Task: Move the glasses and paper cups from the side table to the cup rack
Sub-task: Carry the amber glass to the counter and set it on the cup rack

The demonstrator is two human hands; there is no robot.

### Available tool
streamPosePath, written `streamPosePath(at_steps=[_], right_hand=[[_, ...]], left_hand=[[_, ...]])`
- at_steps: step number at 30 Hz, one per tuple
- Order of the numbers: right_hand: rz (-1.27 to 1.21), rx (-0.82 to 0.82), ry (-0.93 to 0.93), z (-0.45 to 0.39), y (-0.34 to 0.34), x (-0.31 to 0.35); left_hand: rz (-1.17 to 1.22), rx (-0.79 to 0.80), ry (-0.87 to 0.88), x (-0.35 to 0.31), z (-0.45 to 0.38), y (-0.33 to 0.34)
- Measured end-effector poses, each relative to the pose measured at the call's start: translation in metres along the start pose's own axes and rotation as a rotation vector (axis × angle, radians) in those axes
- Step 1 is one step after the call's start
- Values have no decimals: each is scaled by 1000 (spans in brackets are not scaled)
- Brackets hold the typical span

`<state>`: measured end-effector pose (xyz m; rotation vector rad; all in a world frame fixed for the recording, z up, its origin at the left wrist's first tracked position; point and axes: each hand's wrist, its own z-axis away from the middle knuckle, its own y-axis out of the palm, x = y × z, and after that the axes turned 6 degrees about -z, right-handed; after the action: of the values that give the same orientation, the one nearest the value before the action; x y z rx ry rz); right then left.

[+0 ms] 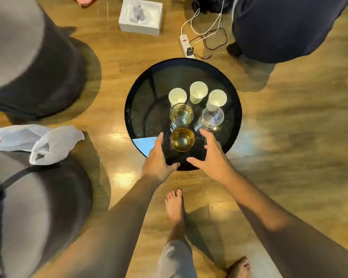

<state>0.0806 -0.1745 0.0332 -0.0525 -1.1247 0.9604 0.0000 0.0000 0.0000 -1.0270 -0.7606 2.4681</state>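
A round black glass side table (141,93) stands on the wooden floor. At its back stand three white paper cups: the left cup (177,96), the middle cup (198,91) and the right cup (217,99). In front of them are an amber-tinted glass (181,114) and a clear glass (212,116). A second amber glass (182,139) is nearest me. My left hand (158,159) and my right hand (211,154) hover open on either side of that nearest glass, not touching it. No cup rack is in view.
Dark grey round seats stand at the left (24,57) and lower left (38,207). A white plastic bag (52,143) lies between them. A white box (140,16), a power strip (186,45) with cables and a dark chair (285,27) lie beyond the table. My bare feet are below.
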Motion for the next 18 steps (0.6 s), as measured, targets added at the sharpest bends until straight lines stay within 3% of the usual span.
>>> streamPosePath(at_steps=[5, 13, 18], right_hand=[[-12, 58, 44, -40, 29, -30], [-3, 24, 63, -75, 52, -48], [-51, 65, 68, -66, 39, -46]], left_hand=[[80, 118, 22, 20, -50, 25], [61, 83, 104, 19, -89, 46], [110, 161, 133, 23, -82, 39]])
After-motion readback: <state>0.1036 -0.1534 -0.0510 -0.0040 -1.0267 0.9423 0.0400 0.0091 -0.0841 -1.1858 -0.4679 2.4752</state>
